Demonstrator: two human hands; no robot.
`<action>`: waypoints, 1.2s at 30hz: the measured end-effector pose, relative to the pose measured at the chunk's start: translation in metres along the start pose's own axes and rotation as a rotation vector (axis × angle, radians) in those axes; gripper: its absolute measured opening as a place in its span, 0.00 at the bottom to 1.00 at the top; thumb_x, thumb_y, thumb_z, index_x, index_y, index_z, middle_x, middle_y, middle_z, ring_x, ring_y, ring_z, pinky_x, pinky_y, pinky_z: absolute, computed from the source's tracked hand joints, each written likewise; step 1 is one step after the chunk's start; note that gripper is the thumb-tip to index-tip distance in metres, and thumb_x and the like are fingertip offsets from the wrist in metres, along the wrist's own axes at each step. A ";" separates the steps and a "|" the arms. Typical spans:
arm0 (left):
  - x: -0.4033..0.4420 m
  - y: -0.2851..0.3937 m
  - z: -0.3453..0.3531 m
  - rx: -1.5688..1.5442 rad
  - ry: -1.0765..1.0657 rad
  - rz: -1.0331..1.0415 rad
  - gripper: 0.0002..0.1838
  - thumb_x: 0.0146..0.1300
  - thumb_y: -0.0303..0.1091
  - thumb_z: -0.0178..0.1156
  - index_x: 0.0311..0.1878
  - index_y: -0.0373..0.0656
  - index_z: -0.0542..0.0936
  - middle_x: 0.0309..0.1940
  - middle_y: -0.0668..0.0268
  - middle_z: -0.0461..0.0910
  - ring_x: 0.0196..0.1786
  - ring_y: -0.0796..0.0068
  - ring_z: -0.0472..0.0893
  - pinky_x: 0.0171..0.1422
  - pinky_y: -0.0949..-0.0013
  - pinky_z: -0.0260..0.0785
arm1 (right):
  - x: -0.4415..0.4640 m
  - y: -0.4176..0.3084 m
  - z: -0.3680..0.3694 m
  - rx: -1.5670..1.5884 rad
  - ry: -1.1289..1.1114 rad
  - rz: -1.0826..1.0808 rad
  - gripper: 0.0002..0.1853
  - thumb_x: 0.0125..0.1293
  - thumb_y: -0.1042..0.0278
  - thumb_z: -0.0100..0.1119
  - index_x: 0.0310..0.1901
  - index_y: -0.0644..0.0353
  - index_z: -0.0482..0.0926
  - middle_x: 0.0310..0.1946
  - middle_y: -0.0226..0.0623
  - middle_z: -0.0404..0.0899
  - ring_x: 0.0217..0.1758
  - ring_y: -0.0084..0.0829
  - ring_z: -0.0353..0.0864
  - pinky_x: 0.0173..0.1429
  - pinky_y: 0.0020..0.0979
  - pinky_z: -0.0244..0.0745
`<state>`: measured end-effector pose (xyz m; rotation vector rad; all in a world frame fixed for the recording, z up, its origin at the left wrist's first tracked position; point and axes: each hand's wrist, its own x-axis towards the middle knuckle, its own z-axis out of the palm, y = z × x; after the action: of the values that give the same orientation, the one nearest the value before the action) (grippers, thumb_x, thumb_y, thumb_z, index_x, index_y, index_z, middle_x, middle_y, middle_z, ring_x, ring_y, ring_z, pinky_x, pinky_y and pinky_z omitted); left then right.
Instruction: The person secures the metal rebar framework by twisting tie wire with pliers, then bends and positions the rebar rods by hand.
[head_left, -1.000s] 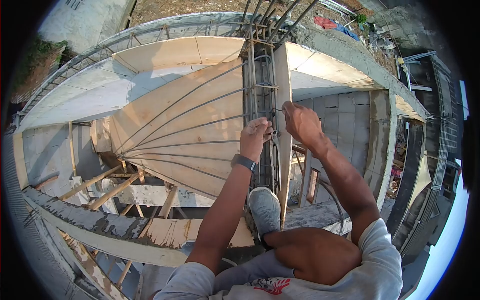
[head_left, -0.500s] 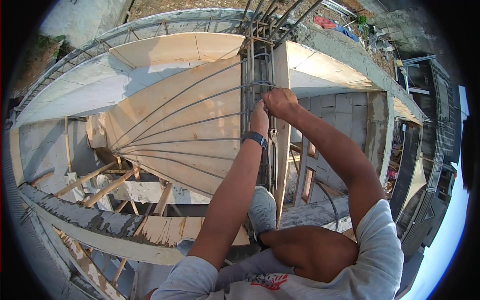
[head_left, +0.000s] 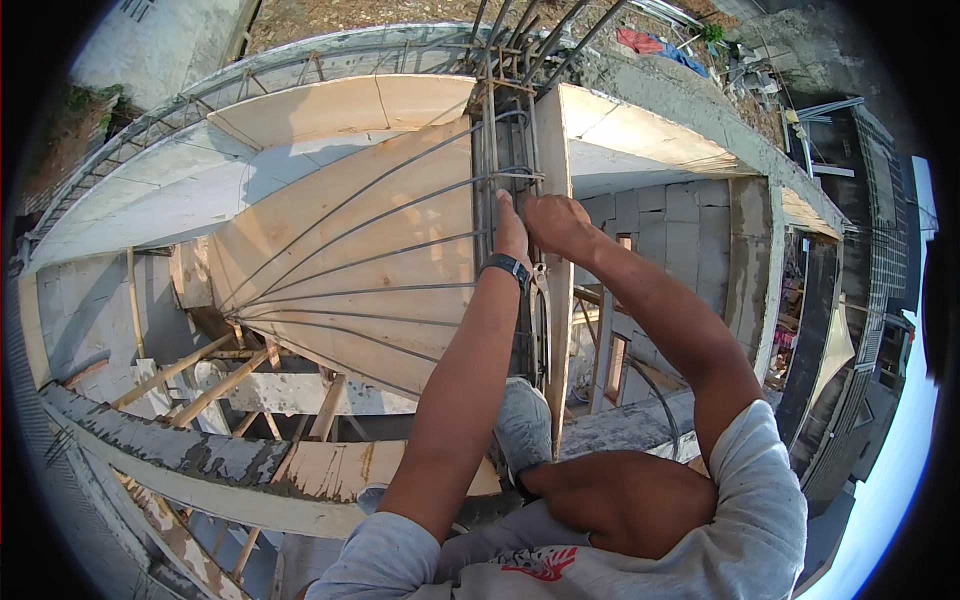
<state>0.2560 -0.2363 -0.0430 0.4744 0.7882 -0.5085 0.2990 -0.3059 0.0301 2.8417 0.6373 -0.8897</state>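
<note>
My left hand (head_left: 510,228) reaches into the rebar cage (head_left: 490,150), its thumb side up and most of its fingers hidden among the bars. Beside it on the right, my right hand (head_left: 557,222) is closed at the cage's right side, next to the upright board (head_left: 555,330); what it holds is too small to make out. Pincers (head_left: 542,295) lie on the cage just below my hands. Several curved steel bars (head_left: 380,255) fan out leftward from the cage over a plywood sheet (head_left: 340,220).
My shoe (head_left: 523,420) rests on the beam below the pincers. Wooden props (head_left: 215,385) stand in the opening at the lower left. A concrete ledge (head_left: 200,450) runs along the lower left. Upright rebar ends (head_left: 575,50) stick up at the top.
Both hands have moved up along the cage and come together, the right one shifting left from the board. The pincers, earlier beside my left hand, now lie below both hands.
</note>
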 end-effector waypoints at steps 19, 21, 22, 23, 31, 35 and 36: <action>0.078 -0.028 -0.032 -0.040 0.116 0.004 0.46 0.67 0.69 0.43 0.77 0.45 0.53 0.77 0.54 0.53 0.75 0.56 0.62 0.77 0.52 0.51 | 0.000 0.003 0.036 0.297 0.181 0.298 0.19 0.71 0.64 0.41 0.49 0.75 0.73 0.41 0.61 0.82 0.45 0.58 0.84 0.51 0.47 0.81; 0.065 -0.023 -0.027 0.050 0.193 -0.066 0.45 0.68 0.69 0.41 0.78 0.46 0.52 0.78 0.56 0.52 0.76 0.57 0.60 0.78 0.52 0.48 | 0.000 0.000 0.039 0.275 0.282 0.283 0.20 0.71 0.64 0.40 0.47 0.75 0.74 0.41 0.61 0.82 0.45 0.58 0.84 0.50 0.47 0.81; 0.052 -0.017 -0.019 0.096 0.246 -0.112 0.45 0.68 0.68 0.40 0.78 0.46 0.52 0.78 0.56 0.52 0.76 0.58 0.59 0.78 0.53 0.47 | 0.001 0.000 0.042 0.263 0.333 0.277 0.20 0.72 0.64 0.40 0.46 0.75 0.75 0.41 0.61 0.82 0.45 0.58 0.83 0.50 0.48 0.81; 0.060 -0.019 -0.024 0.062 0.197 -0.112 0.46 0.67 0.69 0.43 0.77 0.43 0.54 0.78 0.56 0.51 0.76 0.56 0.58 0.78 0.51 0.48 | 0.003 0.000 0.047 0.246 0.369 0.278 0.20 0.72 0.63 0.39 0.45 0.76 0.75 0.40 0.61 0.82 0.44 0.58 0.84 0.49 0.48 0.81; 0.061 -0.017 -0.025 0.035 0.065 0.026 0.50 0.63 0.73 0.47 0.75 0.39 0.58 0.75 0.53 0.58 0.74 0.54 0.62 0.75 0.48 0.53 | 0.013 -0.010 0.052 0.391 0.437 0.392 0.22 0.74 0.62 0.36 0.49 0.79 0.71 0.34 0.62 0.83 0.37 0.56 0.85 0.42 0.46 0.83; 0.019 -0.004 -0.005 -0.051 0.008 0.009 0.46 0.67 0.71 0.41 0.77 0.45 0.54 0.75 0.55 0.59 0.74 0.58 0.63 0.75 0.52 0.53 | 0.023 -0.006 0.065 0.414 0.417 0.429 0.21 0.74 0.64 0.37 0.52 0.80 0.68 0.34 0.64 0.82 0.39 0.56 0.85 0.43 0.46 0.82; 0.018 -0.003 -0.005 -0.065 0.016 0.002 0.46 0.67 0.71 0.42 0.77 0.45 0.55 0.74 0.55 0.59 0.73 0.58 0.64 0.75 0.52 0.54 | 0.023 -0.009 0.061 0.439 0.399 0.453 0.21 0.73 0.65 0.38 0.52 0.79 0.68 0.35 0.64 0.82 0.40 0.56 0.85 0.43 0.46 0.82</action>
<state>0.2618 -0.2404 -0.0605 0.4195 0.8172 -0.4765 0.2805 -0.3026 -0.0333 3.3707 -0.2232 -0.4264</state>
